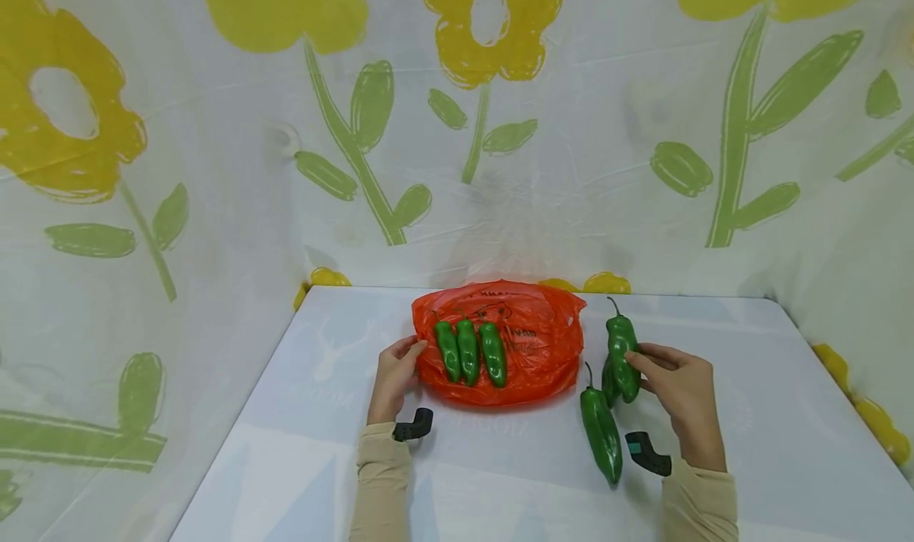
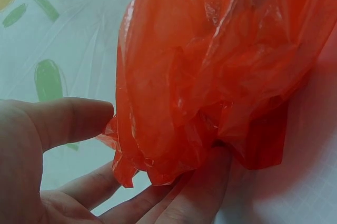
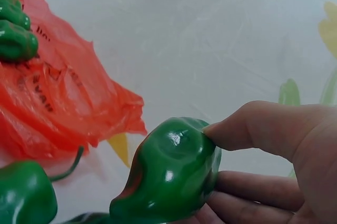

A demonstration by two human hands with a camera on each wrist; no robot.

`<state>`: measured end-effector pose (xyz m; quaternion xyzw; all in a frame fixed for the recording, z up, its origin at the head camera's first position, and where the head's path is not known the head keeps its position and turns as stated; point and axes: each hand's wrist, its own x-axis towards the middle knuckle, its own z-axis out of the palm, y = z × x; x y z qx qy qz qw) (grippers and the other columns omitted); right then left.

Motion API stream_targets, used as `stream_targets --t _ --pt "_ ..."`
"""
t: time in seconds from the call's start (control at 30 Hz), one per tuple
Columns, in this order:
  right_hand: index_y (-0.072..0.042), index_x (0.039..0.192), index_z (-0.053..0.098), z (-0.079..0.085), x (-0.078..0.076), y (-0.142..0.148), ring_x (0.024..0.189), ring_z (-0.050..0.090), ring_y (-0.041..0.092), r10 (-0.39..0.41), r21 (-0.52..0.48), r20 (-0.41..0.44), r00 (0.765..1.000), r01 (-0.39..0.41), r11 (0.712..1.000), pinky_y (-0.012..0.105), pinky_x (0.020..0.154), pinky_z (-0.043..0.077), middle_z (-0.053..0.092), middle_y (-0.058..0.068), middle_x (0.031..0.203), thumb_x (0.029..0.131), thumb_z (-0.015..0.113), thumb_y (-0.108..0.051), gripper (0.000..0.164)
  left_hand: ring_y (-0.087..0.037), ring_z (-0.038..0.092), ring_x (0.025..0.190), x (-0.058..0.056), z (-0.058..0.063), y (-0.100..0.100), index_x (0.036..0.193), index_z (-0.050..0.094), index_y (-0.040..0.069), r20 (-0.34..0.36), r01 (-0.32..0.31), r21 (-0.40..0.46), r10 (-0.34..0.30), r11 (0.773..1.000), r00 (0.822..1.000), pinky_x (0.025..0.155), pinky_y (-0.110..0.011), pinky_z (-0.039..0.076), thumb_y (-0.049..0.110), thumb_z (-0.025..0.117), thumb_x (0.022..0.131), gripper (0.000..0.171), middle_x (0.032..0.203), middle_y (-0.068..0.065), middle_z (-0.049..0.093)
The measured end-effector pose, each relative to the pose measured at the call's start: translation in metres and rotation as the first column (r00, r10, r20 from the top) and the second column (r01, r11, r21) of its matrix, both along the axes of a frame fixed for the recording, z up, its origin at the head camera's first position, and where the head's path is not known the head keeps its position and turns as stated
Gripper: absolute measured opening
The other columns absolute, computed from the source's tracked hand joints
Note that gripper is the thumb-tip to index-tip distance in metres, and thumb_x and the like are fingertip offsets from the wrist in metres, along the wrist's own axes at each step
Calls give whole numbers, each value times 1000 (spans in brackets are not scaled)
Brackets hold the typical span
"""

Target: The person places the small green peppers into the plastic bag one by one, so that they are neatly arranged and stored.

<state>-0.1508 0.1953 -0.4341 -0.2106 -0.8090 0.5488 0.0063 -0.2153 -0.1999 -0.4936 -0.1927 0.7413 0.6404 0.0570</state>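
Note:
A red plastic bag [image 1: 539, 367] lies flat on the table, with three green peppers [image 1: 467, 351] side by side on its left part. My left hand [image 1: 397, 373] grips the bag's left edge; in the left wrist view the crumpled bag [image 2: 158, 92] sits between thumb and fingers. To the right of the bag, my right hand [image 1: 678, 383] holds a green pepper [image 1: 624, 359] between thumb and fingers, its stem pointing away. The right wrist view shows this pepper [image 3: 171, 171] close up. Another green pepper [image 1: 602, 439] lies just left of it, and one more is mostly hidden behind the held pepper.
The white table [image 1: 300, 463] has faint printed patterns. A pale sheet with yellow flowers and green leaves [image 1: 585, 153] hangs along its back and sides. A black wrist mount [image 1: 416, 424] sits by the left wrist and another [image 1: 648, 455] by the right.

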Motion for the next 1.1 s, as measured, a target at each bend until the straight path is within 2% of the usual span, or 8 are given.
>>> stream_targets --t 0.27,0.5,0.63,0.8,0.93,1.1 --pt "2 141 60 5 -3 -12 83 67 -5 12 -30 -6 1000 -12 999 27 80 63 62 26 142 96 72 -36 60 -27 61 116 -1 -2 0 146 58 7 2 -11 7 11 1000 1000 87 -30 59 37 61 102 53 144 -18 60" --pt "3 140 61 10 -8 -23 81 69 -3 61 -50 -37 997 -62 997 19 75 61 65 26 138 96 73 -34 58 -25 62 113 -1 -3 0 144 59 5 -20 -6 16 7 1000 1000 83 -27 58 37 62 102 53 141 -19 60" --pt "4 138 62 13 -13 -30 80 69 -3 80 -58 -56 995 -84 995 20 75 62 67 26 135 96 73 -34 58 -24 61 110 -1 -4 0 144 59 5 -22 -7 14 8 1000 1000 78 -25 56 37 62 102 53 141 -18 60" --pt "3 136 64 15 -21 -38 80 69 -3 101 -63 -86 991 -107 992 24 77 63 69 24 132 95 74 -34 55 -24 62 111 -2 -5 0 144 59 5 -19 -12 19 12 1000 1000 79 -25 58 37 62 102 53 141 -18 61" --pt "3 135 65 15 -26 -45 81 69 -4 112 -80 -111 988 -121 989 23 76 62 69 25 133 95 74 -33 54 -25 63 112 -1 -4 0 144 59 5 -21 -12 24 13 1000 1000 81 -26 58 37 62 102 53 141 -19 61" --pt "2 135 65 15 -31 -53 87 70 -1 118 -77 -103 988 -126 989 23 76 62 68 25 134 95 74 -32 53 -25 62 113 1 -2 0 144 59 6 -16 -15 15 16 1000 1000 83 -28 58 36 62 102 52 142 -18 61"
